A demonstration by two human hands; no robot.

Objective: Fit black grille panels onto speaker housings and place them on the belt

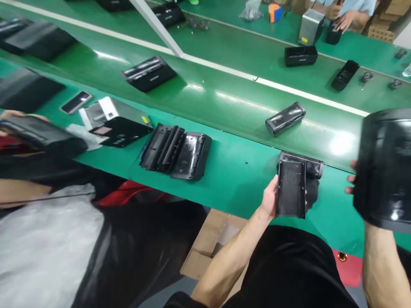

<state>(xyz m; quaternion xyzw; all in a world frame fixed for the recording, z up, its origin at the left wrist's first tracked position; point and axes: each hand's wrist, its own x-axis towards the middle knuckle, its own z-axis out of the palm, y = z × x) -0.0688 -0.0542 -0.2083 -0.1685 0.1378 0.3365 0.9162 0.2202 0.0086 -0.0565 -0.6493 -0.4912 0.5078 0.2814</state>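
Observation:
My left hand (pixel 270 197) is closed on a shallow black plastic cover (pixel 291 190), its hollow ribbed side facing me, tilted up over the green bench (pixel 237 184). Another black housing with a mesh-like face (pixel 316 167) lies partly hidden behind that cover. At the right edge, my right hand (pixel 350 179) grips a large glossy black housing (pixel 385 167), raised close to the camera. That housing hides most of the hand; only some fingertips and the wrist show.
Black housings and covers (pixel 191 156) stand together left on the bench, beside a silver-black box (pixel 118 128) and a phone (pixel 76 102). More housings (pixel 285 119) lie on the green belt (pixel 218 107). A co-worker's hand holds one at left; another person works across.

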